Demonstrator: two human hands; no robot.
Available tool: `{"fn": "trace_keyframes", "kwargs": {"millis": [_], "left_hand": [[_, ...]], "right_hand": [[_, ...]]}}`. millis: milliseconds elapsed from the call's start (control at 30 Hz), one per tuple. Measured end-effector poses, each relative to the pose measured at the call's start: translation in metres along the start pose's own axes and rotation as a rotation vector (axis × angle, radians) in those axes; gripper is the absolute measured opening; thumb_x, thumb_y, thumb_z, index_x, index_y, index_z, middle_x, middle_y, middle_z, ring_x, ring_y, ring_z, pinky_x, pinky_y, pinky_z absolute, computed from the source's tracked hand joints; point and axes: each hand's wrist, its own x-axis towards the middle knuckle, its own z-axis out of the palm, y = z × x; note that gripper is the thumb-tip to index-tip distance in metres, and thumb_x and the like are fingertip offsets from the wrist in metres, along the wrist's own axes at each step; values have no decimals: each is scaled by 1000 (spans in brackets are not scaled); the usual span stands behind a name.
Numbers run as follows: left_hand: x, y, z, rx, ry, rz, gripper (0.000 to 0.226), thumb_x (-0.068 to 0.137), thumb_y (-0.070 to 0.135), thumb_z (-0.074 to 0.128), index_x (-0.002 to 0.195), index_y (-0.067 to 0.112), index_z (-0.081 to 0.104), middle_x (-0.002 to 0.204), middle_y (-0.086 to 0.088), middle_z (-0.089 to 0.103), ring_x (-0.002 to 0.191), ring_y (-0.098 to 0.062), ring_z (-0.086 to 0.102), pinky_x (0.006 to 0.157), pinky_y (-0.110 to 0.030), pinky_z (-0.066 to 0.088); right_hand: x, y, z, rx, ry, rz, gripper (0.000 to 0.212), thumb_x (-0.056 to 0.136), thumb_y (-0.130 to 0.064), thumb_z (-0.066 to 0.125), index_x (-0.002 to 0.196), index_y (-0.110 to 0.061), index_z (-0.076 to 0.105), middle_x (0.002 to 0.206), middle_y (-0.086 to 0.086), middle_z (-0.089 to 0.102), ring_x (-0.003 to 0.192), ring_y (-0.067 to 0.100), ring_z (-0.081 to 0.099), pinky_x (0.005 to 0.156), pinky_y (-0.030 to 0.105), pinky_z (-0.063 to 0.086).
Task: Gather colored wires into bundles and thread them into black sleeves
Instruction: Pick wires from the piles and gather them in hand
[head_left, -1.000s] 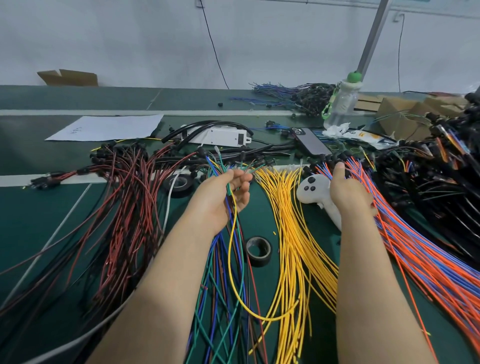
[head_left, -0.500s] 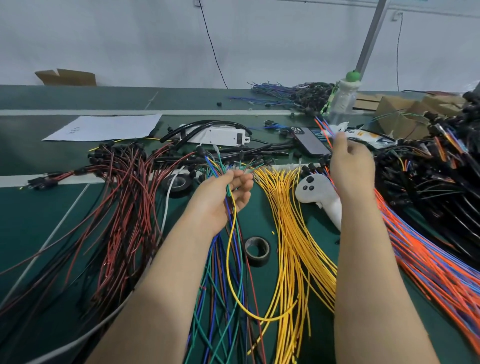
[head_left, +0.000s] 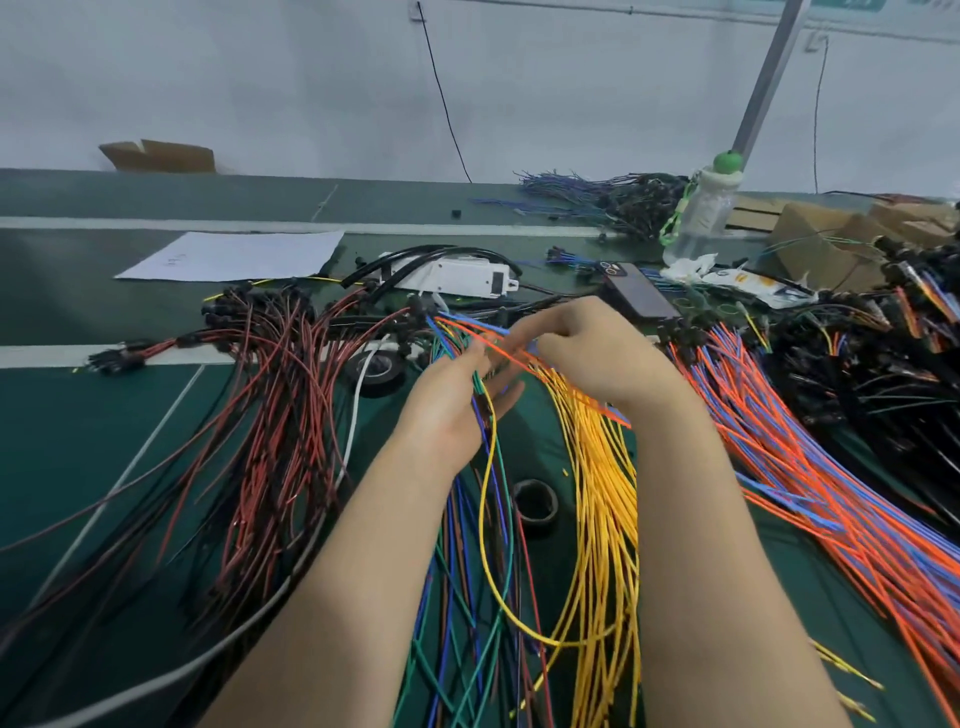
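A: Entry 1, left hand (head_left: 449, 410)?
B: Sitting mid-table, palm facing inward. Fingers are curling partway round the mixed bundle (head_left: 480, 395): green, blue, one yellow strand. The rest is trailing down toward the near edge.
A: Entry 2, right hand (head_left: 597, 358)?
B: Reaching across, just beside the left. Fingertips are pinching an orange-blue pair (head_left: 470, 330), w/ the tips crossing over the left fingers. The other fingers are stretching out straight.
A: Stock nearby?
B: Yellow pile (head_left: 602, 493) is lying under the right wrist. Orange-blue pile (head_left: 810, 457) is fanning out to the right. Red-black pile (head_left: 270, 415) is spreading out to the left.
A: Misc.?
B: Tape roll (head_left: 535, 504) is lying on the green mat (head_left: 78, 467) btwn bundle and yellow pile. Sleeves: can't tell which black pieces they are.
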Motion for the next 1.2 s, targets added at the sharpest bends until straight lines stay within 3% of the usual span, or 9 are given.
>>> {"fn": "trace_keyframes", "kwargs": {"millis": [200, 300, 367, 433, 500, 700, 900, 1033, 1200], "left_hand": [[2, 2, -2, 42, 101, 52, 22, 101, 20, 41, 85, 16, 56, 62, 5, 68, 50, -9, 64, 49, -21, 54], [1, 3, -4, 78, 122, 89, 24, 102, 19, 39, 81, 16, 51, 55, 6, 66, 49, -7, 64, 51, -23, 55], [-1, 7, -5, 65, 150, 126, 25, 102, 16, 37, 80, 14, 48, 54, 4, 64, 51, -8, 66, 52, -25, 55], [-4, 18, -7, 32, 184, 176, 26, 102, 15, 37, 78, 11, 48, 50, 1, 53, 40, -6, 57, 41, -18, 50], [-12, 35, -6, -70, 95, 193, 26, 102, 16, 37, 79, 11, 48, 46, 5, 41, 31, -1, 39, 32, -12, 34], [-42, 76, 7, -289, -318, 199, 24, 101, 21, 34, 92, 11, 55, 50, 8, 38, 33, -1, 31, 28, -11, 26], [-34, 61, 6, 40, -151, 291, 21, 100, 13, 39, 94, 7, 58, 64, 4, 56, 41, -1, 42, 37, -11, 34], [-25, 45, -2, 198, -128, 286, 24, 101, 10, 35, 94, 10, 58, 75, 3, 73, 72, -7, 65, 63, -22, 55], [-20, 34, -4, 180, -182, 239, 23, 101, 10, 34, 99, 8, 56, 91, -1, 72, 72, -13, 69, 56, -26, 54]], "right_hand": [[3, -6, 8, 0, -184, -12, 35, 86, 4, 43, 91, -12, 73, 115, 21, 67, 118, 34, 56, 100, 39, 45], [-1, -3, 4, 174, -81, 62, 32, 88, 5, 43, 97, -4, 73, 100, 9, 73, 102, 21, 67, 72, 12, 49], [-2, 6, -1, 108, 29, 119, 31, 89, 1, 44, 99, -5, 72, 82, 1, 69, 83, 17, 65, 58, 12, 42], [-1, 19, -5, -98, 70, 180, 30, 91, -7, 44, 105, -8, 71, 81, 4, 68, 77, 19, 60, 65, 24, 45], [-1, 27, -6, -163, 46, 253, 30, 94, -13, 45, 110, -6, 69, 105, 16, 69, 98, 30, 61, 85, 31, 48], [1, 6, -6, 287, 293, 111, 30, 98, -29, 47, 83, -16, 70, 91, 3, 74, 93, 15, 66, 78, 22, 47], [-12, -17, 2, 557, -296, 68, 42, 98, -40, 44, 81, -10, 68, 79, 12, 70, 69, 14, 68, 72, 26, 56], [-12, -19, 4, 447, -304, 21, 23, 93, -25, 59, 76, -11, 65, 73, 6, 65, 56, 8, 57, 58, 17, 51], [-2, -23, 14, 326, -137, 44, 17, 90, -16, 65, 78, -4, 63, 63, 6, 57, 47, 8, 54, 51, 15, 52]]}}
